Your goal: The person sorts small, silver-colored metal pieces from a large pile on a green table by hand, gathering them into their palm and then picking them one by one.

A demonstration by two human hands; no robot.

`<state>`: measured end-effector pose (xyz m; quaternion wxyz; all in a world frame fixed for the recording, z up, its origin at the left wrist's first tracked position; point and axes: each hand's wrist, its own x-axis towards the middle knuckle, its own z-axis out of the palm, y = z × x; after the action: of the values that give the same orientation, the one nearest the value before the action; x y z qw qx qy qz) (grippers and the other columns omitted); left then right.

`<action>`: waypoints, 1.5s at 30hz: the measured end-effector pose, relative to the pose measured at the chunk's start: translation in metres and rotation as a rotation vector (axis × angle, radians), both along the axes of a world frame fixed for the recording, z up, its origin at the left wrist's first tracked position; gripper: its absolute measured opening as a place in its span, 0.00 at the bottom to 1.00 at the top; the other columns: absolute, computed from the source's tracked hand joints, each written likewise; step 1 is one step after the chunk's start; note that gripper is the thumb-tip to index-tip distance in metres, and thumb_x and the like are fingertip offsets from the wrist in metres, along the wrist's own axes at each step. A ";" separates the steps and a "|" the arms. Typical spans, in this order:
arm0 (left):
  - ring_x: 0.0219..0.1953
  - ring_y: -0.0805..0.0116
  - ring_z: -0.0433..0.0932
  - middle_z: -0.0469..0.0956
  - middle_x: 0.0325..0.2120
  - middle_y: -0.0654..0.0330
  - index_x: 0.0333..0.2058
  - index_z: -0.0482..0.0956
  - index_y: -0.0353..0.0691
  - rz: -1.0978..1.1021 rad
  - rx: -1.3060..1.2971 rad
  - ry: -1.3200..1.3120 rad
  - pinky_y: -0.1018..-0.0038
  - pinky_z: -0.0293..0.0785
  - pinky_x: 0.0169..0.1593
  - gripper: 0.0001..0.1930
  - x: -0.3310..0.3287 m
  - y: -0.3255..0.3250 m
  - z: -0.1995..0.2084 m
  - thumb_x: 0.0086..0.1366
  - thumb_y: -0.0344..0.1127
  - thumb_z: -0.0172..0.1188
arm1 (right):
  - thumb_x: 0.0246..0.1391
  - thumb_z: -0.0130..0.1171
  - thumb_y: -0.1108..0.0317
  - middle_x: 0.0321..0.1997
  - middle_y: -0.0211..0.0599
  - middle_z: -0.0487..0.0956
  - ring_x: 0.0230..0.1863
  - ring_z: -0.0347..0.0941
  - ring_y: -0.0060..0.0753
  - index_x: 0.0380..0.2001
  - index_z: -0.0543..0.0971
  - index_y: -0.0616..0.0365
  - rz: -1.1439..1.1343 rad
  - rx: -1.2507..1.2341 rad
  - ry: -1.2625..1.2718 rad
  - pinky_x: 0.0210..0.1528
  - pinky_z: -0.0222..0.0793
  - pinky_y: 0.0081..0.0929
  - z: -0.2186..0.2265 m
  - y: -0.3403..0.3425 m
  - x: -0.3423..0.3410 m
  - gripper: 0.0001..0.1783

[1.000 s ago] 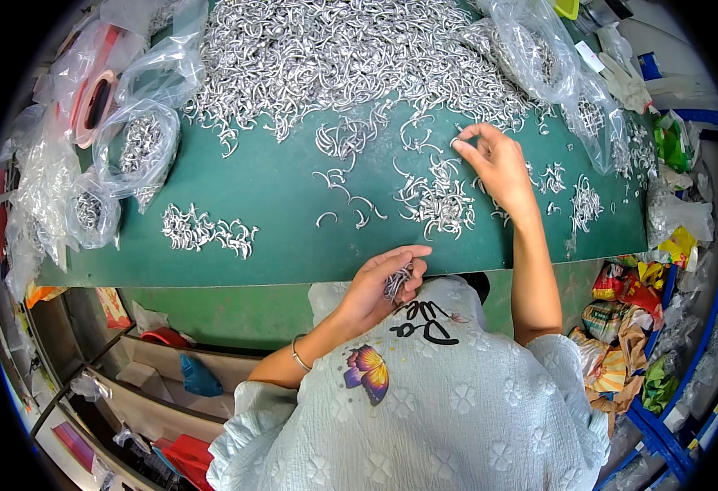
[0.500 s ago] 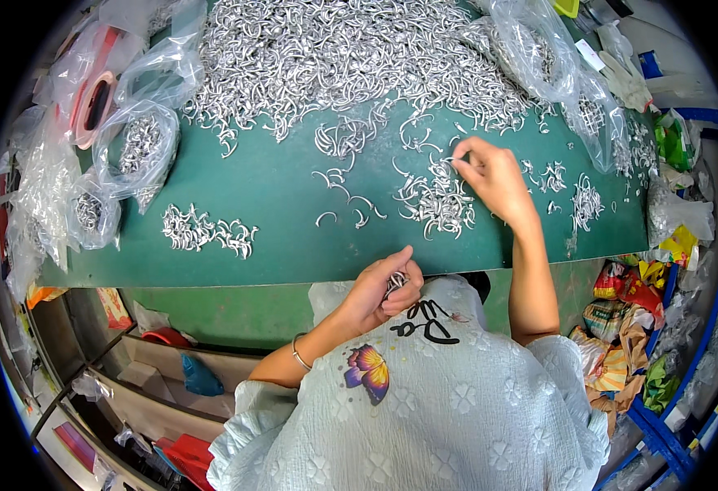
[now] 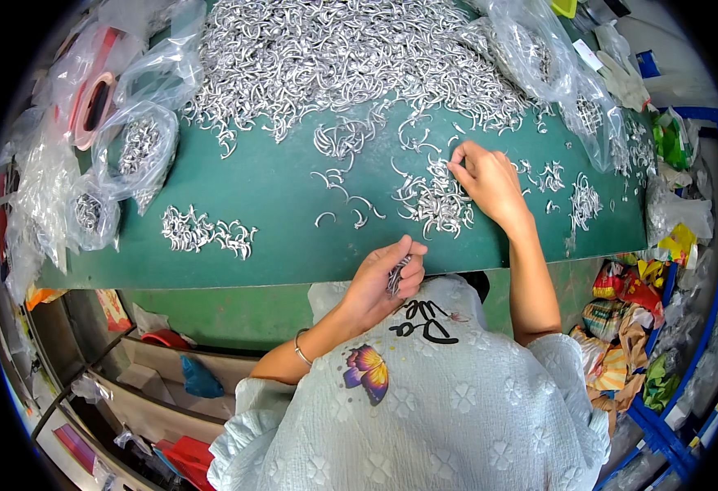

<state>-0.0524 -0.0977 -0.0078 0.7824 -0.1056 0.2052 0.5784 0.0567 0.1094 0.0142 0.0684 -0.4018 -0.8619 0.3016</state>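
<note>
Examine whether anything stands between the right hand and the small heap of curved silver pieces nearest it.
Nothing visible does. The right hand is at the upper right edge of the small heap, though the hand hides whatever lies beneath. The left hand is lower, out of the way.

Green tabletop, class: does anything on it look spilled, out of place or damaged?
A few silvery curved pieces lie loose between the big heap and the left hand, looking stray; they're too small to judge damage.
</note>
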 end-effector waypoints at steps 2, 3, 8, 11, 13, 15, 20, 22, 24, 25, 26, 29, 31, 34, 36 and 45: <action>0.23 0.76 0.64 0.66 0.22 0.65 0.47 0.72 0.37 0.000 0.011 0.024 0.80 0.64 0.26 0.17 -0.001 0.000 0.001 0.70 0.43 0.46 | 0.50 0.60 0.68 0.10 0.33 0.65 0.13 0.58 0.26 0.26 0.74 0.59 -0.005 -0.159 0.041 0.18 0.53 0.30 0.005 0.002 0.003 0.07; 0.24 0.76 0.65 0.67 0.23 0.65 0.47 0.72 0.36 0.012 -0.013 0.062 0.80 0.65 0.27 0.17 0.001 0.002 0.007 0.70 0.43 0.46 | 0.49 0.61 0.68 0.10 0.33 0.65 0.12 0.54 0.26 0.25 0.75 0.59 0.005 -0.278 0.134 0.18 0.51 0.29 0.007 0.004 0.007 0.07; 0.30 0.70 0.72 0.74 0.30 0.59 0.49 0.71 0.33 0.052 -0.145 0.135 0.76 0.73 0.36 0.19 0.006 0.010 0.015 0.70 0.42 0.45 | 0.49 0.61 0.69 0.11 0.32 0.65 0.13 0.56 0.27 0.26 0.75 0.60 -0.057 -0.075 0.099 0.18 0.52 0.29 0.011 -0.001 0.003 0.07; 0.34 0.66 0.74 0.75 0.33 0.56 0.50 0.69 0.31 0.064 -0.164 0.075 0.72 0.74 0.41 0.19 0.004 0.010 0.015 0.70 0.42 0.45 | 0.48 0.62 0.68 0.11 0.38 0.68 0.13 0.61 0.36 0.26 0.75 0.59 -0.059 0.070 0.007 0.19 0.56 0.33 0.001 -0.004 -0.001 0.07; 0.35 0.65 0.74 0.74 0.33 0.56 0.50 0.69 0.32 0.074 -0.114 0.060 0.71 0.74 0.42 0.19 0.004 0.006 0.009 0.70 0.42 0.45 | 0.48 0.62 0.68 0.11 0.37 0.68 0.13 0.62 0.35 0.26 0.75 0.59 -0.038 0.106 -0.050 0.19 0.56 0.32 0.000 -0.004 -0.002 0.07; 0.35 0.65 0.74 0.73 0.33 0.56 0.50 0.68 0.32 0.074 -0.057 0.065 0.71 0.74 0.42 0.19 0.003 0.004 0.007 0.70 0.41 0.45 | 0.49 0.61 0.68 0.11 0.32 0.67 0.13 0.60 0.30 0.26 0.76 0.59 -0.009 0.096 -0.070 0.18 0.56 0.29 0.001 -0.003 -0.001 0.06; 0.35 0.65 0.73 0.72 0.31 0.57 0.50 0.67 0.33 0.062 -0.032 0.080 0.71 0.74 0.41 0.18 0.003 0.003 0.005 0.69 0.40 0.46 | 0.56 0.54 0.71 0.14 0.17 0.61 0.15 0.51 0.10 0.29 0.75 0.60 -0.032 -0.810 0.512 0.17 0.46 0.14 0.005 0.013 0.017 0.05; 0.34 0.66 0.72 0.71 0.31 0.57 0.50 0.68 0.33 0.054 -0.045 0.076 0.71 0.74 0.40 0.17 0.004 0.006 0.006 0.69 0.39 0.47 | 0.57 0.53 0.72 0.15 0.18 0.59 0.15 0.49 0.11 0.33 0.74 0.61 -0.017 -1.311 0.822 0.18 0.45 0.13 0.006 0.020 0.030 0.04; 0.33 0.66 0.71 0.71 0.31 0.57 0.50 0.68 0.34 0.056 -0.062 0.081 0.71 0.73 0.39 0.16 0.005 0.005 0.005 0.69 0.38 0.47 | 0.58 0.50 0.71 0.24 0.26 0.61 0.23 0.54 0.16 0.40 0.72 0.63 0.107 -1.664 1.189 0.21 0.51 0.13 -0.002 0.014 0.022 0.08; 0.33 0.66 0.71 0.71 0.31 0.57 0.49 0.68 0.34 0.057 -0.071 0.086 0.71 0.72 0.39 0.16 0.005 0.004 0.004 0.69 0.38 0.46 | 0.58 0.50 0.70 0.26 0.26 0.62 0.25 0.55 0.18 0.40 0.72 0.63 0.043 -1.712 1.248 0.23 0.54 0.14 -0.004 0.005 0.016 0.09; 0.33 0.66 0.72 0.72 0.31 0.57 0.49 0.68 0.33 0.056 -0.056 0.062 0.72 0.73 0.39 0.16 0.005 0.005 0.002 0.69 0.38 0.46 | 0.58 0.50 0.70 0.27 0.27 0.63 0.27 0.56 0.19 0.40 0.72 0.63 -0.023 -1.758 1.309 0.26 0.56 0.16 -0.005 -0.001 0.013 0.09; 0.33 0.67 0.75 0.75 0.32 0.56 0.49 0.69 0.32 0.059 -0.036 0.027 0.73 0.74 0.40 0.16 0.004 0.004 -0.001 0.70 0.37 0.45 | 0.60 0.50 0.68 0.27 0.26 0.62 0.28 0.57 0.20 0.41 0.73 0.63 -0.258 -1.748 1.270 0.30 0.59 0.19 -0.002 0.000 0.017 0.10; 0.33 0.67 0.74 0.75 0.32 0.56 0.49 0.69 0.32 0.066 -0.040 0.036 0.72 0.74 0.40 0.16 0.004 0.003 -0.001 0.70 0.37 0.44 | 0.61 0.49 0.67 0.28 0.27 0.61 0.28 0.56 0.21 0.41 0.72 0.64 -0.275 -1.733 1.290 0.28 0.57 0.18 -0.008 0.008 0.035 0.11; 0.32 0.67 0.74 0.74 0.32 0.56 0.49 0.69 0.32 0.065 -0.043 0.046 0.72 0.74 0.39 0.16 0.004 0.003 -0.002 0.70 0.37 0.44 | 0.61 0.51 0.65 0.31 0.32 0.73 0.32 0.68 0.26 0.40 0.75 0.64 -0.354 -1.417 1.222 0.32 0.65 0.20 -0.002 0.024 0.080 0.12; 0.32 0.67 0.72 0.73 0.32 0.57 0.49 0.68 0.33 0.056 -0.054 0.067 0.72 0.72 0.39 0.15 0.004 0.003 -0.001 0.70 0.37 0.44 | 0.59 0.53 0.66 0.31 0.31 0.75 0.34 0.70 0.24 0.40 0.76 0.62 -0.504 -0.918 1.043 0.32 0.66 0.21 0.012 0.031 0.110 0.11; 0.32 0.67 0.68 0.69 0.31 0.59 0.48 0.68 0.35 0.013 -0.075 0.130 0.72 0.68 0.36 0.15 0.009 0.008 0.003 0.69 0.37 0.44 | 0.51 0.58 0.72 0.36 0.45 0.77 0.41 0.74 0.48 0.37 0.77 0.64 -0.490 0.560 -0.015 0.43 0.69 0.34 0.007 0.045 0.174 0.10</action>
<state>-0.0432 -0.0902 -0.0047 0.7591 -0.0982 0.2763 0.5812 0.2310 0.1545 0.0211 0.2393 -0.5641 -0.7898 0.0260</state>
